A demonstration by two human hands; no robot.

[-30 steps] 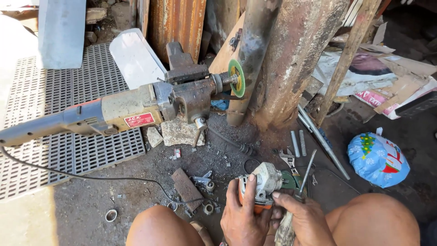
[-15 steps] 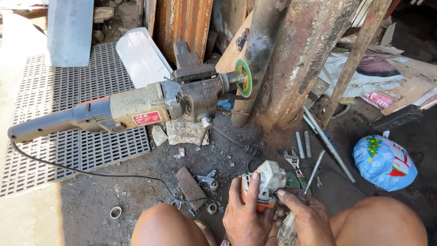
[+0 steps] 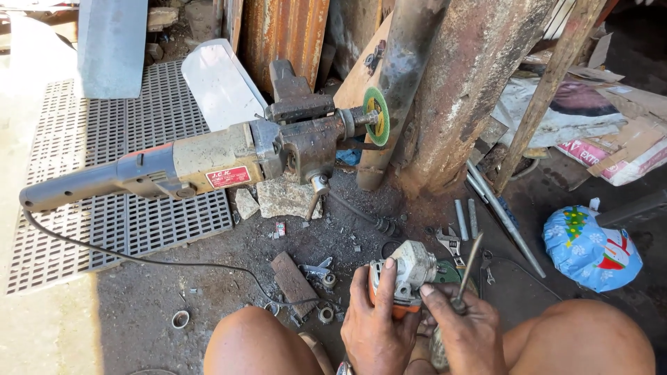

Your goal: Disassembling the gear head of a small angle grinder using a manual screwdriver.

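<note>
My left hand (image 3: 374,321) grips a small angle grinder (image 3: 408,271) with a grey gear head and an orange body, held between my knees. My right hand (image 3: 464,328) is closed on the handle of a screwdriver (image 3: 467,267), whose thin shaft points up and away beside the grinder's head. A larger grinder (image 3: 201,165) with a grey handle and beige body is clamped in a dark bench vise (image 3: 300,114) ahead of me, and its green disc (image 3: 376,106) faces a rusty pipe (image 3: 401,83).
An adjustable wrench (image 3: 450,243), metal rods (image 3: 467,217), nuts and scraps lie on the dirty floor. The black cord (image 3: 139,258) trails toward my knees. A grey plastic grate (image 3: 104,173) lies at left; a patterned bag (image 3: 589,248) sits at right.
Both hands stay on the small grinder; my right hand has shifted slightly on the screwdriver. The view has tilted a little downward and to the right.
</note>
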